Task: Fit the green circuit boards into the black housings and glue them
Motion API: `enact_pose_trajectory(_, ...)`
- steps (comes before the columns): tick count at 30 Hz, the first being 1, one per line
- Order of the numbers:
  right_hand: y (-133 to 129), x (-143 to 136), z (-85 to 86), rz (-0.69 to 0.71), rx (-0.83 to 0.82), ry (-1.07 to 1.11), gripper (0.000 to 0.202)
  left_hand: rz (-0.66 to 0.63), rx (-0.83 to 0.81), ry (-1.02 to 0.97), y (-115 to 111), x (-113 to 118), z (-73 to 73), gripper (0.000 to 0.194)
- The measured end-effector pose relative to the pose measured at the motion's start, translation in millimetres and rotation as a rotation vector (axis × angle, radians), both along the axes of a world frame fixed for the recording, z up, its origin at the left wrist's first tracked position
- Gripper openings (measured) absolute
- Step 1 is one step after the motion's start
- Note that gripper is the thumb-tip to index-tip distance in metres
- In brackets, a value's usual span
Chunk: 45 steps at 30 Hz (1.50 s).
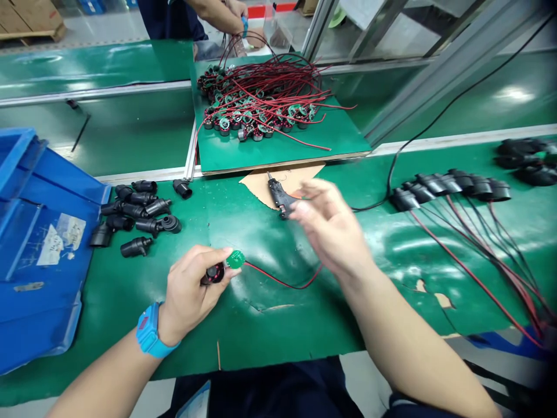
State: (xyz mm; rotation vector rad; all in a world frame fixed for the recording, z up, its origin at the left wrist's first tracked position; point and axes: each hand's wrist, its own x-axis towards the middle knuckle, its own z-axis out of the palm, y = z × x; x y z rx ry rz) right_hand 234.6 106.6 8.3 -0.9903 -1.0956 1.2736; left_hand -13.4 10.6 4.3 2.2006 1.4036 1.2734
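In my left hand (191, 284), which wears a blue wristband, is a small black cylindrical part (214, 273) with dark red showing at its open end. Thumb and fingers also pinch a round green circuit board (235, 259) beside it. Red and black wires (278, 281) run from the board to the right over the bench. My right hand (331, 223), slightly blurred, has curled fingers at the handle of a black glue gun (278, 196). The gun's nozzle points away, over a piece of cardboard (259, 188).
Several black plastic housings (139, 215) lie beside a blue bin (39, 249) at left. A raised green board (278, 152) bears a heap of wired motors (256, 110). At right stand black housings (448, 183) with trailing wires. A black cord (394, 162) crosses behind. Another person's arm (221, 16) shows beyond.
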Motion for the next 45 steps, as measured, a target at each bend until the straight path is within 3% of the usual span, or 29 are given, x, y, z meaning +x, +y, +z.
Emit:
enact_pose_trajectory(3,-27,-21,3.9,0.554,-0.142,-0.038,0.036,0.04,-0.027,-0.02,-1,-1,-1.7,0.029)
enact_pose_trajectory(5,-41,-33,7.4,0.699,-0.219,-0.091,0.031,0.04,-0.045,-0.029,-2,-1,-1.4,0.029)
enact_pose_trajectory(8,-50,-40,10.6,0.53,-0.171,-0.189,0.024,0.003,-0.137,-0.044,-2,1,0.9,0.044)
enact_pose_trajectory(11,-51,-42,11.0,0.275,0.088,-0.336,0.014,-0.05,-0.301,-0.058,-2,4,4.7,0.059)
enact_pose_trajectory(16,-54,-42,9.6,0.072,0.457,-0.578,0.011,-0.079,-0.415,-0.089,-3,7,7.7,0.034)
enact_pose_trajectory(24,-54,-36,7.1,0.043,0.857,-0.829,0.024,-0.078,-0.488,-0.208,-1,4,3.5,0.034)
enact_pose_trajectory(31,-56,-32,6.9,0.077,1.02,-0.956,0.027,-0.178,-0.666,-0.262,2,5,10.1,0.033)
enact_pose_trajectory(38,-63,-37,19.9,0.096,1.159,-1.144,0.026,-0.197,-0.623,-0.169,-2,5,14.0,0.03)
enact_pose_trajectory(41,-64,-42,18.5,0.132,1.149,-1.097,0.025,-0.174,-0.693,-0.271,-2,6,13.0,0.024)
enact_pose_trajectory(45,-64,-45,11.9,0.134,0.875,-0.879,0.026,-0.161,-0.723,-0.33,-2,8,12.7,0.021)
